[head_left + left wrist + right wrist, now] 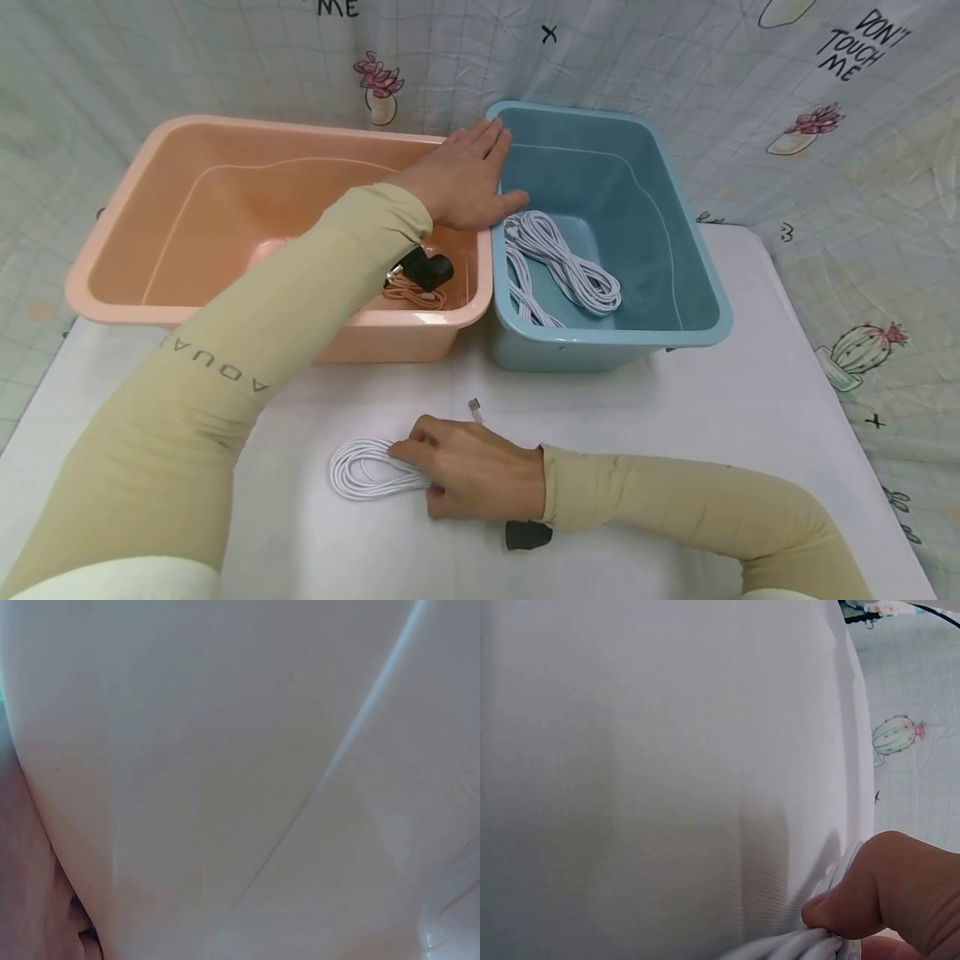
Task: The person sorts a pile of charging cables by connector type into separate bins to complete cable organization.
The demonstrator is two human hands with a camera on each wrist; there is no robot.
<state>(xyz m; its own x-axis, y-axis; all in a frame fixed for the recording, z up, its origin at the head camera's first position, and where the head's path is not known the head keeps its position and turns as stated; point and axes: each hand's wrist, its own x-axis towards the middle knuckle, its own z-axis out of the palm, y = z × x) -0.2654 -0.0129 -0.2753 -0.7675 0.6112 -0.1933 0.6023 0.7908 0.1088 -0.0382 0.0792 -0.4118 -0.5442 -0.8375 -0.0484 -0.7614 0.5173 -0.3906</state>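
Observation:
My right hand (480,471) grips a coiled white cable (367,468) on the white tabletop; its thumb shows against the cable in the right wrist view. A USB plug (476,408) sticks out beyond this hand. My left hand (465,175) rests with extended fingers over the adjoining rims of a peach bin (285,317) and a blue bin (615,335). Bundled white cables (570,262) lie inside the blue bin. An orange-brown cable (416,293) is in the peach bin, partly hidden by the left arm. The left wrist view is mostly a smooth, pale bin wall (225,750).
Both bins stand side by side at the back of the white-covered table (637,417). A patterned curtain (600,50) hangs behind them. One black object (427,271) shows beneath the left wrist, another (528,535) beneath the right wrist.

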